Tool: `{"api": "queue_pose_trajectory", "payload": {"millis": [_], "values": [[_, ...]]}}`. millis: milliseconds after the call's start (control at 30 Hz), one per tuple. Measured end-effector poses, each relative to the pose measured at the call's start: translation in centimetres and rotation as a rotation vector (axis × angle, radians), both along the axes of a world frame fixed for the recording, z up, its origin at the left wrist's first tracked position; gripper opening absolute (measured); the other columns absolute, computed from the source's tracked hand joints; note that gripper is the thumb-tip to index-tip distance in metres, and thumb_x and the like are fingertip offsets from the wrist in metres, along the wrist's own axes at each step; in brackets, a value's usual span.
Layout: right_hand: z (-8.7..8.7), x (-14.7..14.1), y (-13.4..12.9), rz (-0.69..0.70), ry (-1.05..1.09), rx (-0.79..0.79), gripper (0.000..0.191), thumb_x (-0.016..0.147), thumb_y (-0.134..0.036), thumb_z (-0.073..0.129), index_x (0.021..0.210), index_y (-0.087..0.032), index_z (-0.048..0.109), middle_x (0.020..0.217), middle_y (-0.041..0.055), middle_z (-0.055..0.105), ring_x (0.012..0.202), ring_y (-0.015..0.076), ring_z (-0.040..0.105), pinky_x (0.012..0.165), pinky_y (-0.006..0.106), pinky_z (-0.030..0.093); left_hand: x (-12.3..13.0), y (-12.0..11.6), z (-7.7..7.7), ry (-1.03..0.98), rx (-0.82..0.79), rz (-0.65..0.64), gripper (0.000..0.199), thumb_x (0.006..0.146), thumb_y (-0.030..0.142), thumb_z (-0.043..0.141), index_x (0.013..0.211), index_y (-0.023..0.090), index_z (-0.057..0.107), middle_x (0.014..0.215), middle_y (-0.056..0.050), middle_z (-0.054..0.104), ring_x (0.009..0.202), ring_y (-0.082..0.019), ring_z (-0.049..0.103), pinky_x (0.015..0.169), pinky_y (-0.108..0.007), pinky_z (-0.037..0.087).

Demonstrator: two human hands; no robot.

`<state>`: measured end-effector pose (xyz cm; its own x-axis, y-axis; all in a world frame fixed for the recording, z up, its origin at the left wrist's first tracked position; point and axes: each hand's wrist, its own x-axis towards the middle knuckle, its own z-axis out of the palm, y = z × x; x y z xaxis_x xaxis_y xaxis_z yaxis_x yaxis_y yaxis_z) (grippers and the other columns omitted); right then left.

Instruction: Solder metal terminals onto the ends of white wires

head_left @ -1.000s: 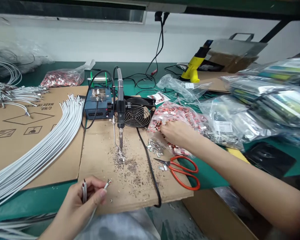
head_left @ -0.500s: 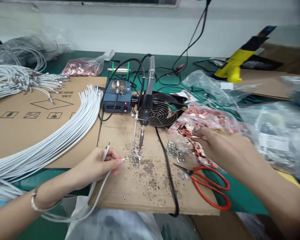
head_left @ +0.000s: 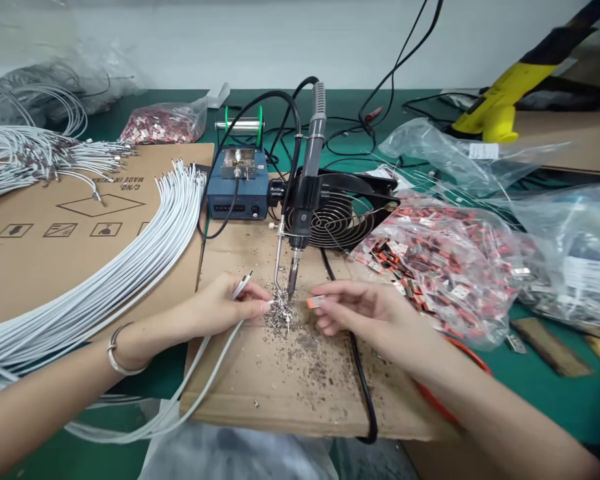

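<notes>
My left hand (head_left: 224, 305) pinches a white cable (head_left: 215, 357), whose split end with bare wire tips (head_left: 243, 285) points up and right. My right hand (head_left: 363, 309) holds a small metal terminal with a red-orange part (head_left: 316, 303) between finger and thumb. Both hands sit close on either side of a soldering iron (head_left: 304, 207), clamped upright with its tip (head_left: 293, 277) pointing down. Under that tip lies a heap of solder scraps (head_left: 280, 316) on a cardboard sheet (head_left: 245, 393). The terminal and the wire end are apart.
A long bundle of white cables (head_left: 105, 280) lies on cardboard to the left. A metal-grilled fan (head_left: 333, 223) and a blue soldering station (head_left: 237, 190) stand behind the iron. A plastic bag of red terminals (head_left: 445, 267) lies right, with red scissors (head_left: 473, 353) partly under my forearm.
My right hand has left the bag and now holds a terminal near the iron tip. My left hand has moved in with the cable. The view has shifted, and the scissors are mostly hidden.
</notes>
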<state>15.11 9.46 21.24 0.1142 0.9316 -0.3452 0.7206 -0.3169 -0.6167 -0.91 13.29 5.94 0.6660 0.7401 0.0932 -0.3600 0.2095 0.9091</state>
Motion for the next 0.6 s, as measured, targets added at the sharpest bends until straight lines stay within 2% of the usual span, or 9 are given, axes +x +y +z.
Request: {"api": "queue_pose_trajectory", "payload": {"millis": [100,200,367,500,600], "values": [[-2.3,-0.9,0.2,-0.124,0.164,-0.060,0.054,0.049,-0.044,0.083,0.085,-0.010,0.063,0.072,0.0055,0.066,0.058,0.0108,0.062,0.057,0.018,0.055,0.3,0.3,0.0,-0.030,0.009,-0.008,0.018,0.080,0.019,0.061,0.092,0.007,0.066,0.077,-0.002,0.063,0.064,-0.007,0.052,0.064,-0.020,0.042],[-3.4,-1.1,0.5,-0.184,0.265,-0.069,0.055,0.043,-0.044,0.085,0.079,-0.011,0.061,0.066,0.0028,0.065,0.054,0.0095,0.062,0.053,0.016,0.055,0.4,0.2,0.0,-0.037,0.031,-0.026,0.019,0.081,0.019,0.059,0.094,0.007,0.067,0.070,-0.001,0.062,0.059,-0.006,0.048,0.060,-0.019,0.041],[-3.5,-0.8,0.4,-0.169,0.320,-0.050,0.044,0.050,-0.037,0.084,0.078,-0.011,0.063,0.065,0.0036,0.066,0.056,0.0093,0.063,0.054,0.015,0.056,0.3,0.1,0.2,-0.078,0.050,-0.049,0.019,0.083,0.017,0.057,0.092,0.005,0.068,0.068,-0.001,0.061,0.058,-0.006,0.046,0.058,-0.017,0.040],[-3.3,-0.6,0.2,-0.107,0.319,-0.019,0.040,0.057,-0.036,0.082,0.081,-0.011,0.062,0.067,0.0032,0.065,0.056,0.0097,0.063,0.054,0.016,0.056,0.0,0.2,0.3,-0.032,0.069,-0.055,0.024,0.083,0.019,0.057,0.099,0.003,0.067,0.074,-0.003,0.063,0.061,-0.006,0.047,0.060,-0.017,0.040],[-3.2,-0.5,0.1,-0.047,0.278,0.022,0.035,0.065,-0.036,0.078,0.082,-0.011,0.060,0.063,0.0022,0.061,0.053,0.0103,0.062,0.050,0.016,0.055,-0.2,0.3,0.0,-0.034,0.098,-0.053,0.027,0.083,0.021,0.057,0.102,0.004,0.066,0.070,-0.003,0.061,0.061,-0.007,0.048,0.061,-0.018,0.040]]}}
